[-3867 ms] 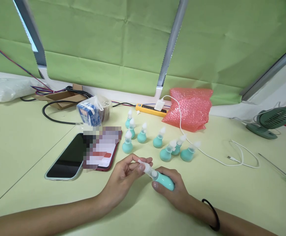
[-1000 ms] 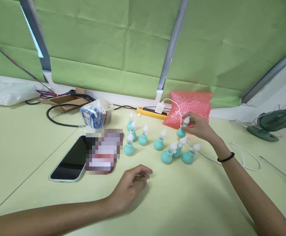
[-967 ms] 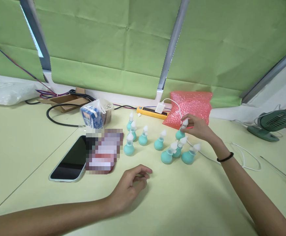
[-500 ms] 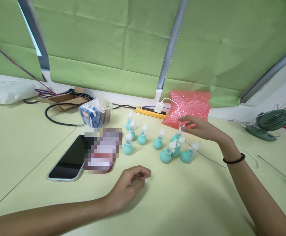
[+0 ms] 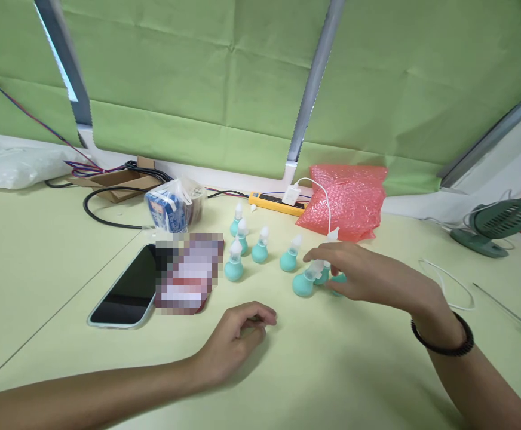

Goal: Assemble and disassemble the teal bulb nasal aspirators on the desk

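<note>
Several small bulb aspirators with teal bulbs and whitish nozzles stand on the pale table. My right hand (image 5: 359, 272) reaches over the right-hand cluster, fingers and thumb apart, holding nothing I can see. Its fingertips are at the nozzle of the nearest bulb aspirator (image 5: 303, 284); contact cannot be made out. The hand partly covers other aspirators behind. Another bulb aspirator (image 5: 288, 260) stands just left of it. My left hand (image 5: 233, 337) rests on the table, loosely curled with thumb close to forefinger and nothing visible inside. Nearest to it is an upright bulb aspirator (image 5: 233, 270).
Two phones, a black-screened phone (image 5: 126, 292) and a blurred-screen phone (image 5: 189, 275), lie on the left. Behind are a plastic-wrapped pack (image 5: 171, 206), a yellow power strip (image 5: 278, 205) and pink bubble wrap (image 5: 345, 200). At right are a green fan (image 5: 502, 221) and a screwdriver (image 5: 506, 310).
My right hand has moved nearer and lower, from beside the rear aspirator to over the front right cluster. My left hand has stayed in place.
</note>
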Motion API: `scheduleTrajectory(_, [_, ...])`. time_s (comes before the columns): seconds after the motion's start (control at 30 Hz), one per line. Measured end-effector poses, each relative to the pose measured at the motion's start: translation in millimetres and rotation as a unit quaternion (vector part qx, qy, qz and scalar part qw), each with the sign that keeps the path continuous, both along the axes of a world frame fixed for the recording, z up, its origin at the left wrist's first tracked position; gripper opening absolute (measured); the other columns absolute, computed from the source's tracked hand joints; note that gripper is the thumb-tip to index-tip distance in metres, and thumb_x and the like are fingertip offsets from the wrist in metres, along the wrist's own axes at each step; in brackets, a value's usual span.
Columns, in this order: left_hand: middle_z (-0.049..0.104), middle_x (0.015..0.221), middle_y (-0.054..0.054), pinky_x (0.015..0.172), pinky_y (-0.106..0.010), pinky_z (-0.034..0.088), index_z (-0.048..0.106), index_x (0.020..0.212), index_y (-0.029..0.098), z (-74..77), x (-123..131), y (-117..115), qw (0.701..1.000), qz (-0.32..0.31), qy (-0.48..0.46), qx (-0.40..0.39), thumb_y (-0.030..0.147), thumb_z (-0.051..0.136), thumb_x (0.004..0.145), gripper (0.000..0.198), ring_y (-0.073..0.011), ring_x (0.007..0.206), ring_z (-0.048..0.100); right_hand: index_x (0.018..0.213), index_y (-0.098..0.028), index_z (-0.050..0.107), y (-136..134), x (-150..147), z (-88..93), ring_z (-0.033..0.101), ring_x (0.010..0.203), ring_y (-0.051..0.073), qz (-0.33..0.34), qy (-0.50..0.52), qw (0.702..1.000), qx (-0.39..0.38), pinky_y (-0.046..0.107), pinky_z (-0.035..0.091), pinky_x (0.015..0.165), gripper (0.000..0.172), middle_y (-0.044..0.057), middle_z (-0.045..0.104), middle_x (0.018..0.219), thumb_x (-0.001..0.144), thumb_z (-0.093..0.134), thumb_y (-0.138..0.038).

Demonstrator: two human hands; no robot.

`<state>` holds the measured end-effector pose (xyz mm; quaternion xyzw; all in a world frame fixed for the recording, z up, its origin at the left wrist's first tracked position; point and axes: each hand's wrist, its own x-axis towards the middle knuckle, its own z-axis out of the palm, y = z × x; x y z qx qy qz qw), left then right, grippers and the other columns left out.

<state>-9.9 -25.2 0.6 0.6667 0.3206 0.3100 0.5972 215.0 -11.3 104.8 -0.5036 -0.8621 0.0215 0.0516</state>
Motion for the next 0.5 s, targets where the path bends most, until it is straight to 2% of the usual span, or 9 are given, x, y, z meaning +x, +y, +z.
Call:
scheduleTrajectory(0.13, [0.055, 0.097, -0.006, 0.083, -0.029, 0.038, 0.053, 0.087, 0.015, 1.5, -1, -1, 1.000, 0.011, 0.006, 0.002, 0.013, 0.044, 0.076, 0.015, -0.0182, 0.094, 0.050, 0.070, -0.021, 0.055, -2, -7, -3.5, 0.051, 0.066, 0.016, 0.028, -0.002, 0.999, -0.032, 0.024, 0.036, 0.052, 0.014, 0.001, 0.057, 0.071, 0.067, 0.048, -0.010])
scheduleTrajectory(0.2, [0.051, 0.105, -0.007, 0.087, -0.029, 0.037, 0.049, 0.097, 0.017, 2.8, -2, -3, 0.999, 0.031, 0.005, 0.030, 0.018, 0.048, 0.076, 0.021, -0.0186, 0.099, 0.047, 0.069, -0.021, 0.055, -7, -17, -0.9, 0.051, 0.064, 0.015, 0.045, 0.013, 0.998, -0.037, 0.024, 0.035, 0.053, 0.009, 0.001, 0.056, 0.068, 0.069, 0.050, -0.013])
scheduleTrajectory(0.27, [0.045, 0.116, -0.006, 0.092, -0.031, 0.032, 0.042, 0.109, 0.020, 4.4, -5, -5, 0.995, 0.043, 0.003, 0.085, 0.022, 0.053, 0.075, 0.036, -0.0196, 0.107, 0.041, 0.072, -0.021, 0.057, -15, -29, 1.3, 0.051, 0.062, 0.014, 0.071, 0.044, 0.995, -0.049, 0.024, 0.036, 0.055, 0.004, 0.000, 0.056, 0.064, 0.071, 0.052, -0.020])
scheduleTrajectory(0.33, [0.041, 0.120, -0.006, 0.094, -0.031, 0.030, 0.038, 0.115, 0.021, 6.5, -8, -9, 0.990, 0.027, 0.000, 0.139, 0.024, 0.056, 0.073, 0.046, -0.0209, 0.110, 0.038, 0.072, -0.020, 0.057, -22, -43, -0.2, 0.051, 0.058, 0.012, 0.119, 0.093, 0.986, -0.074, 0.024, 0.037, 0.058, 0.007, -0.001, 0.056, 0.061, 0.073, 0.054, -0.026])
scheduleTrajectory(0.43, [0.050, 0.108, -0.006, 0.087, -0.028, 0.035, 0.044, 0.109, 0.019, 9.6, -12, -13, 0.986, -0.025, 0.007, 0.164, 0.025, 0.050, 0.078, 0.032, -0.0194, 0.098, 0.045, 0.069, -0.018, 0.057, -24, -61, -14.4, 0.048, 0.051, 0.010, 0.160, 0.197, 0.964, -0.082, 0.022, 0.035, 0.053, 0.011, -0.002, 0.052, 0.056, 0.074, 0.053, -0.028])
scheduleTrajectory(0.5, [0.055, 0.093, -0.004, 0.078, -0.025, 0.037, 0.048, 0.101, 0.018, 10.5, -12, -14, 0.986, -0.040, 0.021, 0.162, 0.025, 0.042, 0.083, 0.021, -0.0169, 0.086, 0.048, 0.062, -0.018, 0.053, -20, -70, -32.5, 0.042, 0.046, 0.008, 0.136, 0.297, 0.942, -0.081, 0.021, 0.033, 0.049, 0.015, -0.004, 0.046, 0.049, 0.072, 0.055, -0.029])
